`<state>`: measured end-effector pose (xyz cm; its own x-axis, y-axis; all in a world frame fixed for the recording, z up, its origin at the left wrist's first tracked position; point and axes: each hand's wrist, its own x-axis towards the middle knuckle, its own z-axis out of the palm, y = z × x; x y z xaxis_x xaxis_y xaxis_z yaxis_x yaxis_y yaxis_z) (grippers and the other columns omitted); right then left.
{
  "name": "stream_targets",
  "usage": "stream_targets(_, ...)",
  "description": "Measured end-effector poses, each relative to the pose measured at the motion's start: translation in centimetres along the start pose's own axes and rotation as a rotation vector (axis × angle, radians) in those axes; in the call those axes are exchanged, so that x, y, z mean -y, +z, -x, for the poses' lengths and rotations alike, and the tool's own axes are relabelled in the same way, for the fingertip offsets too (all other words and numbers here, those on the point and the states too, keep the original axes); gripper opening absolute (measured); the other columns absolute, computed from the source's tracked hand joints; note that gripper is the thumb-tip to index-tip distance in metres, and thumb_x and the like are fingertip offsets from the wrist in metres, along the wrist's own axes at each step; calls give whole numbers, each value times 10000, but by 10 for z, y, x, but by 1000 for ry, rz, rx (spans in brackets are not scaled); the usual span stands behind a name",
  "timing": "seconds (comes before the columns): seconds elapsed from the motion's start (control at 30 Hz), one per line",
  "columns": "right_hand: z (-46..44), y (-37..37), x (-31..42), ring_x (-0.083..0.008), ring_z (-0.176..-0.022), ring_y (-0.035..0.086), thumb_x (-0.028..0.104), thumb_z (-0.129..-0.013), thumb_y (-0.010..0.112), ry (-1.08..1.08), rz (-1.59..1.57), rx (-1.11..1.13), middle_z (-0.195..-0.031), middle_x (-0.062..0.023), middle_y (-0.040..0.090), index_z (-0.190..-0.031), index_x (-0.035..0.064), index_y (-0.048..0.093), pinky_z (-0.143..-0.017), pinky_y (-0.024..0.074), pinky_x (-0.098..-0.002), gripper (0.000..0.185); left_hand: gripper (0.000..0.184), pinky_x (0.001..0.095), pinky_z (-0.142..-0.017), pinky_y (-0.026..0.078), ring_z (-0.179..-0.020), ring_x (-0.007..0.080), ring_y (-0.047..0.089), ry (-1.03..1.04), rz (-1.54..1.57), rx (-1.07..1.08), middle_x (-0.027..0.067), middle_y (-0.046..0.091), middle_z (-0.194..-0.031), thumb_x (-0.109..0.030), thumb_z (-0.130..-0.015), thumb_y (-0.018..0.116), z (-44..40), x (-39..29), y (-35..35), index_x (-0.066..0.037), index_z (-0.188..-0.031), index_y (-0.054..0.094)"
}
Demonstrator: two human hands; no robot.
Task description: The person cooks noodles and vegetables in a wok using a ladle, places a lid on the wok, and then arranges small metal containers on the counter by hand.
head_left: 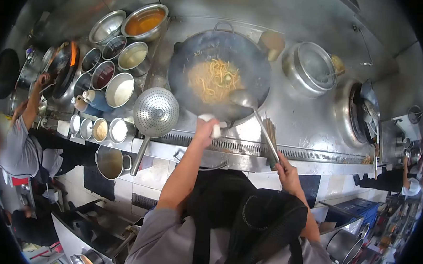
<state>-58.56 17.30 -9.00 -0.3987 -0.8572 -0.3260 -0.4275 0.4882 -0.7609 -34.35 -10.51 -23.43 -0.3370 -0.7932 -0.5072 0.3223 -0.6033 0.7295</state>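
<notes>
At left, round perforated metal strainer (156, 110), overhanging tabletop (312, 123) edge by handle. In left hand (204, 132), bunched white cloth (216, 131), gripped at near rim of dark, bowl-shaped wok (186, 59). Inside wok, tangled yellow noodles (218, 75) under steam. Dipped beside noodles, smooth metal ladle (243, 98), clasped by long handle in right hand (287, 169). Farther right, shiny tabletop, open for moving.

Counted: 1 central wok (256, 55), 1 ladle (242, 98) inside, 1 perforated strainer (157, 112) beside, 1 white cloth (216, 131), 1 bamboo brush (269, 132), 4 small seasoning containers (117, 141), 2 steel bowls (107, 27) upper left.
</notes>
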Motion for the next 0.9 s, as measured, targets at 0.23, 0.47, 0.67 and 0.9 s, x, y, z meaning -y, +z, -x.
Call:
stream_targets(0.23,-87,55,47,-433,-869,706,176,-987,642,-383,372,-110,-972,-239,722,-1475,130,546,-806,555,-503,499,357,393,-567,547,-823,225,654,-78,-9,13,96,612,-1017,-44,-847,685,-18,10,-1,-55,-1165,523)
stream_targets(0.47,-62,-58,102,-433,-804,694,227,-987,621,-275,868,139,-918,-236,695,-1528,306,486,-767,562,-536,563,295,372,-688,544,-839,217,655,21,-51,-62,102,632,-1050,-18,-854,605,120,-36,16,-3,-1144,559)
stream_targets(0.67,-72,21,81,-438,-741,684,242,-991,623,-420,798,97,-852,-213,688,-1514,248,493,-694,565,-517,539,320,384,-764,569,-934,224,670,-171,-215,67,134,641,-1129,-34,-894,631,74,-24,-8,-20,-1201,544)
stream_targets(0.9,-64,-27,84,-415,-798,696,278,-1030,566,-376,877,44,-901,-190,693,-1528,333,458,-719,566,-515,513,225,414,-686,567,-821,217,656,-45,-159,-122,79,630,-937,-127,-891,645,112,-9,-2,-70,-1101,590)
